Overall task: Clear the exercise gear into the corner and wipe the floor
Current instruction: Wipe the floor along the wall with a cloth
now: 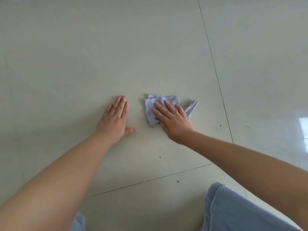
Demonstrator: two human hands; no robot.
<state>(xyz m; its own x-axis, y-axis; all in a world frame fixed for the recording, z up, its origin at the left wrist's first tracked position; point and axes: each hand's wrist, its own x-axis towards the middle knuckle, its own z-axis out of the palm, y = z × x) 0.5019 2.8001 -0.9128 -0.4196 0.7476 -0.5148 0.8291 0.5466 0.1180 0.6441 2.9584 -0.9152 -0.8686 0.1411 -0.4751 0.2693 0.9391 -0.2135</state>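
Observation:
A crumpled pale lilac cloth (152, 106) lies on the shiny cream tiled floor (116, 52) near the middle of the view. My right hand (172, 120) presses flat on the cloth with straight, spread fingers. Just left of the cloth, my left hand (115, 118) rests palm down on the bare tile, fingers together and thumb out to the right. No exercise gear is in view.
Dark grout lines (215, 70) cross the floor at the right and near me. Small dark specks (220, 125) dot the tiles right of the cloth and near me. My knees in light blue trousers (233, 209) are at the bottom edge.

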